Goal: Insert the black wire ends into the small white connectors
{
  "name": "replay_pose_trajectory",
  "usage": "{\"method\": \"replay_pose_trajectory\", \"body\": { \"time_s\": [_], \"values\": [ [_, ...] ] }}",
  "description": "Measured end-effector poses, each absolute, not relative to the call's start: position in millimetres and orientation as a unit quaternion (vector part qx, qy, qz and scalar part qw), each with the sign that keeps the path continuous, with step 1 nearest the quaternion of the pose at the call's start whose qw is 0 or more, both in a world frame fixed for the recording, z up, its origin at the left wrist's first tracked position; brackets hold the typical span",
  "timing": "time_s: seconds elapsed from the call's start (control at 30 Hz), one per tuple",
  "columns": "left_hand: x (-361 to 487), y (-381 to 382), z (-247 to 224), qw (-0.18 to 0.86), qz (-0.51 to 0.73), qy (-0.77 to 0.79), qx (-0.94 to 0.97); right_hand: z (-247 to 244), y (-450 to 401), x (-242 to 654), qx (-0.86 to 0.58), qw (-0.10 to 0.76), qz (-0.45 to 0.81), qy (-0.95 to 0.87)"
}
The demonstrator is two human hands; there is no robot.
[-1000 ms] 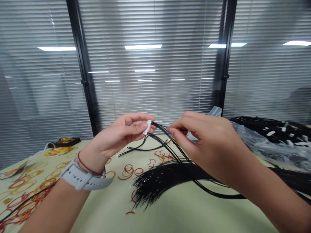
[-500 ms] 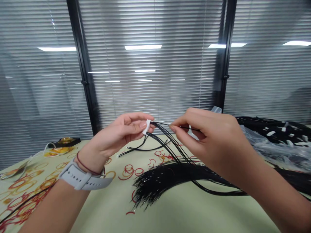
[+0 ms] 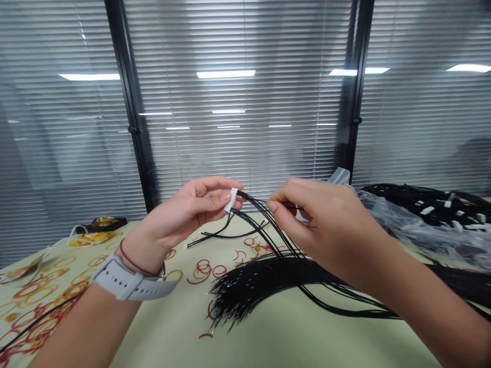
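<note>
Your left hand: half-curled, thumb pressed against the fingers, gripping a small white plastic connector with a row of slots. The connector is held above the table, roughly mid-view.

Your right hand: thumb and forefinger pinched together on one thin black wire, remaining fingers folded in; just right of the connector, apart from it. Whether the wire's tip is seated in the connector cannot be told.

From the connector: several slim black leads, in two groups, curving down to the right.

On your left wrist: a pale grey perforated watch strap; beside it, a thin dark-red cord.

Below your hands: a thick bundle of black wires with bare metallic tips, lying on a pale green tabletop, tips to the left.

Behind the bundle: short black cables with small white ends; loose red rubber bands.

To your left: scattered amber rubber bands, mixed with red ones; farther back, a black tray with yellow contents.

To your right: a crumpled clear plastic bag, near black wire harnesses with white connectors.

Beyond the table: dark-framed glass with grey horizontal blinds.
</note>
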State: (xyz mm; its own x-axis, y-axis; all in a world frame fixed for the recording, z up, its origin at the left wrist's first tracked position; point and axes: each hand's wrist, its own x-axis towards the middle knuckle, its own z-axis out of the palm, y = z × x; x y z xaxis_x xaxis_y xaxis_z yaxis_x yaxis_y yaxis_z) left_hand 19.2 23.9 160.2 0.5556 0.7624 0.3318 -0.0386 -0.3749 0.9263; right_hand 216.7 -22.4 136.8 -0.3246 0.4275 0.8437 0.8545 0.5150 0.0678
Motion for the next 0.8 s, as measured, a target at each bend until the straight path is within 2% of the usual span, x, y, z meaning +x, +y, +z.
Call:
{"method": "replay_pose_trajectory", "body": {
  "time_s": [0.8],
  "values": [
    [22.3,22.8,160.0,0.470,0.402,0.282,0.733,134.9,-21.0,215.0,-0.410,0.427,-0.249,-0.766]
  ]
}}
